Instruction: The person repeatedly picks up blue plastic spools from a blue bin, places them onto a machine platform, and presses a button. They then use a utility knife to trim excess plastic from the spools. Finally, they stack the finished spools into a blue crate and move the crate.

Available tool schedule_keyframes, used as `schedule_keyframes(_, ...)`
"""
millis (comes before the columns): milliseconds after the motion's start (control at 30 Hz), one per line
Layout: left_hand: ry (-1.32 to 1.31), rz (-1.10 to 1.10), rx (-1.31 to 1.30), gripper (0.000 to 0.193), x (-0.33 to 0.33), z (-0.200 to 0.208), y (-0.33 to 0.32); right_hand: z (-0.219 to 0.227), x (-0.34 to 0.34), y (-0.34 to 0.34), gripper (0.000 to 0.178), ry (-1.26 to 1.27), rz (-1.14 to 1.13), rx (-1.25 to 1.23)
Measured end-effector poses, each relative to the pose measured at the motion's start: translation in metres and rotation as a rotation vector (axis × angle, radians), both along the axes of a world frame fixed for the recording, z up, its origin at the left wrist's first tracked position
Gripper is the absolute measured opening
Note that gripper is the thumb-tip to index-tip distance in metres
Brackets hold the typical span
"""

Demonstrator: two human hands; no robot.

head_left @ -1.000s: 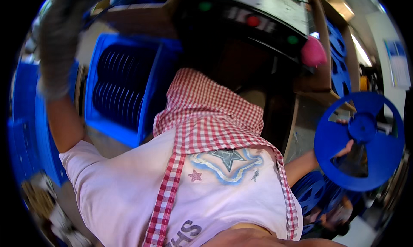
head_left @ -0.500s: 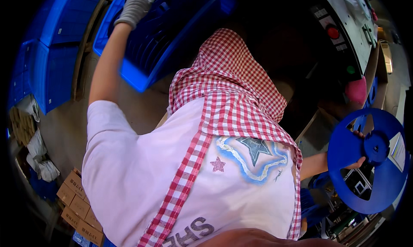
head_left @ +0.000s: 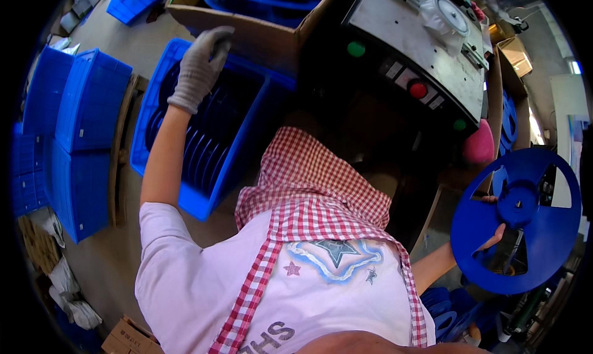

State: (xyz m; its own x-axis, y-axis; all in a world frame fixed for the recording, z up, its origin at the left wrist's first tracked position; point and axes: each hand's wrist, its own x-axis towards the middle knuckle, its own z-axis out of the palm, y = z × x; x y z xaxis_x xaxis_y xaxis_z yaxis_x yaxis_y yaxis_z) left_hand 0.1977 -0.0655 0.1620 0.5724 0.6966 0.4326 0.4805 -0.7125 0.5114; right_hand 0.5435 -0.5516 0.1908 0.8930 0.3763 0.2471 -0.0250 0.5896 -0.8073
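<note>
My left hand (head_left: 199, 73), in a grey knitted glove, hovers over the far end of a blue plastic crate (head_left: 141, 135), close to a cardboard box's front wall. Its thumb stands apart from the fingers, and I see nothing held in it. Dark reel discs (head_left: 201, 159) stand on edge in rows inside that crate. Out at the right, my bare right hand (head_left: 494, 237) grips a large blue plastic reel (head_left: 546, 243) at its cut-outs. The reel's near face has a round hub and wide openings; part of the hand is hidden behind it.
The cardboard box (head_left: 247, 36) beyond the crate holds blue reels. A machine with a metal top (head_left: 401, 27) and a red button (head_left: 418, 90) stands ahead right. Stacked blue bins (head_left: 80, 169) are at the left. More blue reels (head_left: 441, 308) lie below my right arm.
The view has shifted, bringing the cardboard box and more of the machine into sight. The reel in my right hand has turned; its white label no longer shows. My left hand's thumb now stands apart.
</note>
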Motion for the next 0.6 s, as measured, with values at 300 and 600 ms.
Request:
schedule_keyframes(300, -0.005, -0.058, -0.016, 0.023, 0.240, -0.002, 0.185, -0.005, 0.014, 0.000, 0.058, -0.010, -0.127, -0.045)
schedule_keyframes(600, 0.468, 0.275, -0.081, 0.033, 0.319, -0.103, 0.328, 0.001, 0.009, -0.042, 0.059, -0.022, -0.295, -0.203)
